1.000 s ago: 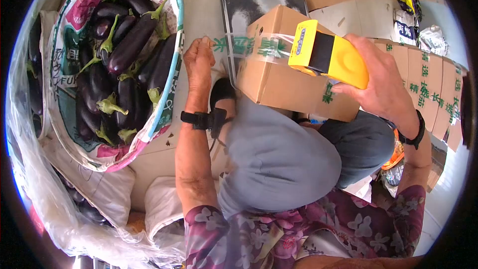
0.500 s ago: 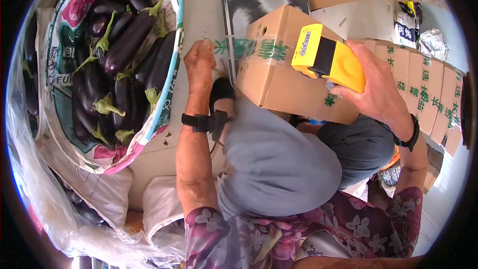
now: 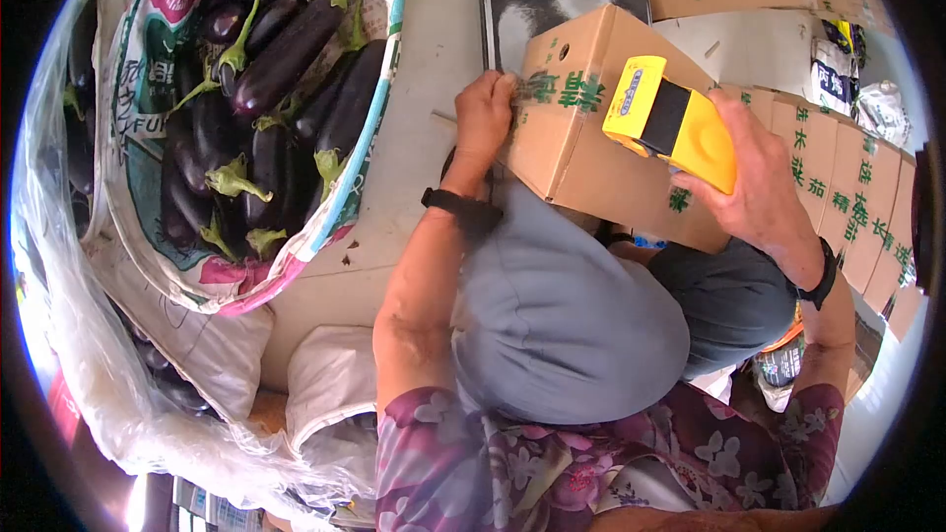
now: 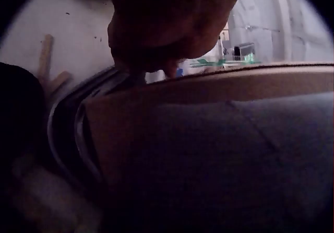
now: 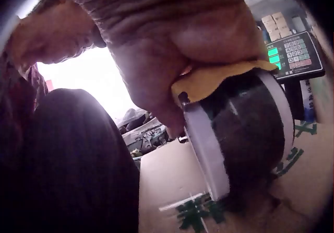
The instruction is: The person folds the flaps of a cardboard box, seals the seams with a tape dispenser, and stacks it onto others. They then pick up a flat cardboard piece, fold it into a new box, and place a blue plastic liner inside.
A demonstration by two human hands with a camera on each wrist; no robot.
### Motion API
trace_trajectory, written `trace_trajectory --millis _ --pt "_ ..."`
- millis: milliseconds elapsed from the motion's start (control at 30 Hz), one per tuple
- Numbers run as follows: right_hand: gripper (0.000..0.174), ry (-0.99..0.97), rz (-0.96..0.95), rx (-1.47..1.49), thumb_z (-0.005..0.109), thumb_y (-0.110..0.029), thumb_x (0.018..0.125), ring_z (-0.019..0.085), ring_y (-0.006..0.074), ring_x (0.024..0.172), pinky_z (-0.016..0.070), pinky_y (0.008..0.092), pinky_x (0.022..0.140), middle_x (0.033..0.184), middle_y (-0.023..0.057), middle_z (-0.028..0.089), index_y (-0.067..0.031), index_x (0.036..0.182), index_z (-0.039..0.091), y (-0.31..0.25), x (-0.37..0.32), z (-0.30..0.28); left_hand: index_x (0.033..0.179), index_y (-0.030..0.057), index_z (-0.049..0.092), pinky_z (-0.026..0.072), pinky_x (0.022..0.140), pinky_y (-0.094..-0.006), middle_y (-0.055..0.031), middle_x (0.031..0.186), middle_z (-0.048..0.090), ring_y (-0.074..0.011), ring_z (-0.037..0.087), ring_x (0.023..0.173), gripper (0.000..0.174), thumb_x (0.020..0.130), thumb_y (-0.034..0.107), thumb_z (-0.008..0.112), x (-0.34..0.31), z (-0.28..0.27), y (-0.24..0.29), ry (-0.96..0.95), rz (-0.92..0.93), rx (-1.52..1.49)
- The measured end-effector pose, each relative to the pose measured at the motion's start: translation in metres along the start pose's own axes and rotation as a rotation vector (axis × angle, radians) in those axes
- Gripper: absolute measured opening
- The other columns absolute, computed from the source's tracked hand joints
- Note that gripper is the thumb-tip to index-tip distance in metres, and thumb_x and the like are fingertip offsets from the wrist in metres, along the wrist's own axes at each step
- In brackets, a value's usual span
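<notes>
My right hand (image 3: 759, 163) grips a yellow tape dispenser (image 3: 680, 128) over the top of a closed cardboard box (image 3: 581, 163). In the right wrist view, the dispenser's dark roller (image 5: 237, 126) is close over the box's green print. A strip of clear packing tape (image 3: 572, 89) with green lettering runs across the box towards my left hand (image 3: 483, 123). That hand's curled fingers pinch the strip's end right at the box's left edge. From the left wrist, its fingertips (image 4: 169, 68) show close to the cardboard edge, the rest in shadow.
A dark scale platform (image 3: 493, 15) lies behind and left of the box, and its lit keypad display (image 5: 292, 55) shows in the right wrist view. Eggplants (image 3: 296, 54) fill a woven bag (image 3: 393, 49) on the left. Flattened cartons (image 3: 838, 167) lie at right.
My left hand has moved right, from beside the box to its left edge, bringing the outstretched tape end in with it. My right hand keeps its grip on the dispenser over the box.
</notes>
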State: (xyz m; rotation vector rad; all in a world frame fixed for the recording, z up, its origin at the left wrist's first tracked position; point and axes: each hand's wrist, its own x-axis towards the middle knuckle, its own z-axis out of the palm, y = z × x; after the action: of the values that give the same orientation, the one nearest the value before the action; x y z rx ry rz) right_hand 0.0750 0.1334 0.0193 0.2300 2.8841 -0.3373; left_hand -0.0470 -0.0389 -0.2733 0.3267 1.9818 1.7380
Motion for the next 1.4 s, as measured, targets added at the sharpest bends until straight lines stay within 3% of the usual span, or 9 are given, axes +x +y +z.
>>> trace_trajectory --millis 167,467,567,600,800,900,1167,1300,1400 --pt "0.078 0.04 -0.008 0.037 0.084 -0.026 0.07 0.062 0.0443 0.1 0.052 0.0459 0.085 0.112 0.0256 0.06 0.0018 0.13 0.044 0.008 -0.006 0.007 0.095 0.0045 0.057 0.0489 0.069 -0.0533 -0.0242 0.077 0.065 -0.0443 0.065 0.08 0.023 0.095 0.027 0.056 0.003 0.006 0.007 -0.093 0.049 0.478" --pt "0.075 0.034 -0.002 0.19 0.085 -0.022 0.067 0.063 0.0402 0.1 0.0512 0.0425 0.085 0.11 0.023 0.061 0.0012 0.128 0.047 0.023 -0.003 0.002 0.114 0.0046 0.053 0.0513 0.077 -0.0501 -0.0205 0.094 0.069 -0.0436 0.065 0.087 0.031 0.094 0.029 0.055 0.013 -0.003 0.027 -0.3 -0.055 0.783" --pt "0.075 0.068 -0.015 0.187 0.085 -0.021 0.067 0.063 0.0389 0.1 0.0504 0.0411 0.086 0.109 0.0222 0.062 0.0014 0.128 0.048 0.03 -0.01 0.003 0.117 0.0037 0.058 0.0516 0.08 -0.0449 -0.0207 0.092 0.068 -0.035 0.068 0.089 0.035 0.096 0.031 0.053 0.015 -0.003 0.022 0.01 0.228 0.273" --pt "0.077 0.07 -0.007 0.209 0.086 -0.021 0.066 0.063 0.0383 0.1 0.0499 0.0409 0.087 0.109 0.0217 0.062 0.0015 0.128 0.048 0.031 -0.011 0.003 0.118 0.0018 0.061 0.0492 0.086 -0.0387 -0.0168 0.099 0.068 -0.0254 0.065 0.097 0.043 0.098 0.038 0.048 0.015 -0.009 0.054 -0.018 0.146 0.157" --pt "0.079 0.1 -0.015 0.296 0.087 -0.022 0.064 0.063 0.0353 0.101 0.0486 0.0401 0.089 0.11 0.0204 0.062 0.0015 0.129 0.047 0.039 -0.013 0.008 0.126 -0.0015 0.056 0.0409 0.1 -0.0329 -0.0129 0.121 0.061 -0.023 0.055 0.115 0.067 0.1 0.056 0.033 0.033 0.002 0.153 -0.233 0.262 -0.245" --pt "0.079 0.129 -0.023 0.317 0.087 -0.022 0.064 0.064 0.0343 0.101 0.0486 0.0398 0.089 0.11 0.02 0.062 0.0017 0.129 0.048 0.044 -0.018 0.01 0.124 -0.0035 0.056 0.0396 0.102 -0.038 -0.0214 0.126 0.058 -0.0325 0.054 0.118 0.061 0.101 0.05 0.036 0.022 0.027 0.166 -0.339 0.123 -0.32" --pt "0.076 0.179 -0.029 0.417 0.086 -0.022 0.065 0.064 0.0358 0.097 0.0498 0.0398 0.087 0.107 0.0198 0.064 0.001 0.126 0.049 0.046 -0.018 0.014 0.132 -0.0018 0.05 0.0369 0.105 -0.0391 -0.0231 0.129 0.056 -0.0344 0.051 0.124 0.064 0.101 0.052 0.036 0.023 0.03 0.174 -0.287 0.34 0.025" --pt "0.075 0.167 -0.069 0.411 0.087 -0.024 0.064 0.063 0.0391 0.094 0.0507 0.0406 0.084 0.106 0.0218 0.063 0.0012 0.124 0.05 0.048 -0.018 0.015 0.138 0.0014 0.046 0.025 0.114 -0.0355 -0.0148 0.145 0.045 -0.0275 0.039 0.136 0.063 0.103 0.052 0.029 0.032 0.019 0.179 -0.462 -0.007 -0.469" --pt "0.075 0.202 -0.134 0.385 0.087 -0.025 0.064 0.063 0.0389 0.094 0.0509 0.0414 0.083 0.105 0.0217 0.063 0.0013 0.124 0.05 0.047 -0.017 0.014 0.144 -0.0013 0.037 0.0287 0.113 -0.0365 -0.0215 0.144 0.044 -0.0302 0.04 0.135 0.065 0.103 0.049 0.034 0.024 0.035 0.175 -0.345 0.352 0.019"
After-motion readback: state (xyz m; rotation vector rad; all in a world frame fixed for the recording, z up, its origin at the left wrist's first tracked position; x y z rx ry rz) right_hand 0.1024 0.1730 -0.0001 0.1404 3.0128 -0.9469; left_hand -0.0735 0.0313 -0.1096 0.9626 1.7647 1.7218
